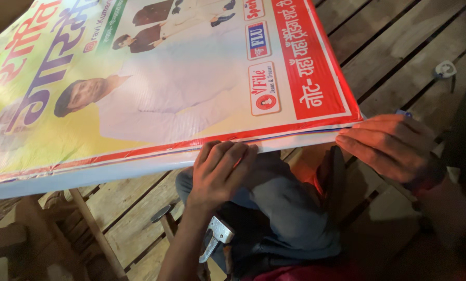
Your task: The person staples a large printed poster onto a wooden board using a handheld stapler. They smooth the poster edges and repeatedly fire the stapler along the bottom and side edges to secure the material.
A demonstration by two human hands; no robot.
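Wooden plank floor (399, 47) underlies everything. Metal staple gun (216, 237) lies on the floor's near part. Small metal object (445, 68) rests at the floor's far right.

The banner (155, 88) lies above the plank floor (399, 47), a metal tool (216, 237) beneath its near edge.

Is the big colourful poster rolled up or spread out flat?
Spread out flat. The large printed vinyl banner lies stretched over its frame, its pictures showing, while the left hand and right hand press its edge.
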